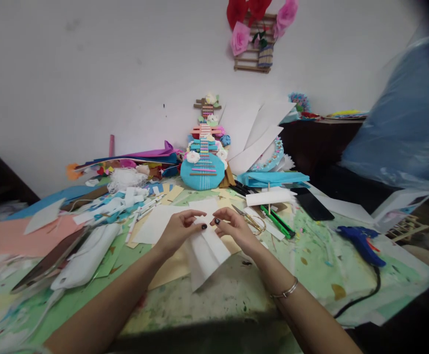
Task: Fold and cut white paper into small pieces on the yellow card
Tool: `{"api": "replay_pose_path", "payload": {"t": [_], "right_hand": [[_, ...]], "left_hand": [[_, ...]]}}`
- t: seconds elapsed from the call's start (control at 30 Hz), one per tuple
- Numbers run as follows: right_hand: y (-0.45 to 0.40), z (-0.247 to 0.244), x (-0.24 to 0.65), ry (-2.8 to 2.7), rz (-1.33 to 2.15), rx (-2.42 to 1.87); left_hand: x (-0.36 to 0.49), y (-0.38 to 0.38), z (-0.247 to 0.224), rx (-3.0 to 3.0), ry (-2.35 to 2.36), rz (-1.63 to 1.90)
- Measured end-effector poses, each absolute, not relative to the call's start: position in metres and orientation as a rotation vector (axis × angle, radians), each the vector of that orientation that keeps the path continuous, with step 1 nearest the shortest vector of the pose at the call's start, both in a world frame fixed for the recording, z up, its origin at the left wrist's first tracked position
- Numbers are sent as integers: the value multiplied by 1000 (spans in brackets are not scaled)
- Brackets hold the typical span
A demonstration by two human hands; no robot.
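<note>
A folded piece of white paper point(207, 255) hangs over the front part of the table, between my two hands. My left hand point(181, 230) is at its upper left, thumb and fingers curved together on the paper's top edge. At the upper right, my right hand point(236, 229) has its thumb and fingertips close together on the same paper. Flat white sheets point(153, 223) and cream paper point(170, 270) lie beneath and behind. Beyond the hands stands a blue lute-shaped craft point(202, 174) with strings and paper flowers.
Gold scissors point(255, 222), a green cutter point(276, 221), a white paper roll point(269, 197) and a black phone point(315, 203) lie to the right. Farther right is a blue glue gun point(362, 243) with its cable. A white power strip point(85, 258) and paper scraps are at left.
</note>
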State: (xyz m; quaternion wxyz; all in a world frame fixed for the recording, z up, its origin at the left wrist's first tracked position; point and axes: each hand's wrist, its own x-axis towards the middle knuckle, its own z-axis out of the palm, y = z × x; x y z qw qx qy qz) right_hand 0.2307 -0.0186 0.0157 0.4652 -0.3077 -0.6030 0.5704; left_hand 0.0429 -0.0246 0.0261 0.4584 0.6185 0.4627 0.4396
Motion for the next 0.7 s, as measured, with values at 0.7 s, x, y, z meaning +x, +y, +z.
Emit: {"api": "replay_pose_path", "payload": {"t": [0.7], "right_hand": [[-10,-1,224,-1656,1184,-885]], "left_hand": [[41,-18,19,1427,1175,1308]]}}
